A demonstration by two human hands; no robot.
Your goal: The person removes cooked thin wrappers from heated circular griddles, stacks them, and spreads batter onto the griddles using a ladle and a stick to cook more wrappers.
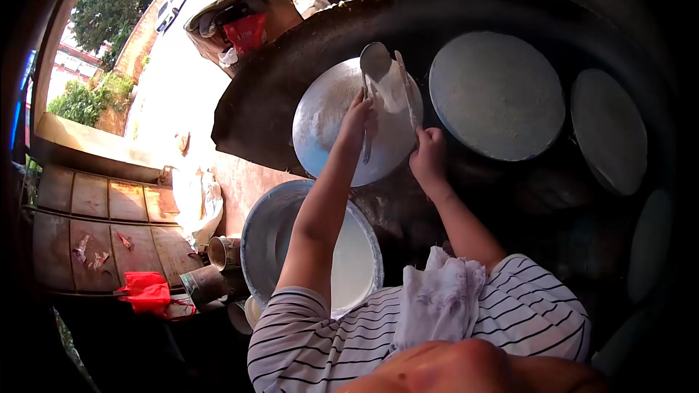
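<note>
Head view | left fingers (pixel 371 119) closed round ladle (pixel 376 60) | right fingers (pixel 421 137) closed round stick (pixel 404 84) | both over round pan (pixel 322 113)

Bright daylight spills over the pale ground outside, where a white vehicle (pixel 172 10) and leafy green trees (pixel 111 7) show beyond the opening. In here it is shadowy, with brown rectangular panels (pixel 93 196) along the left side.
</note>
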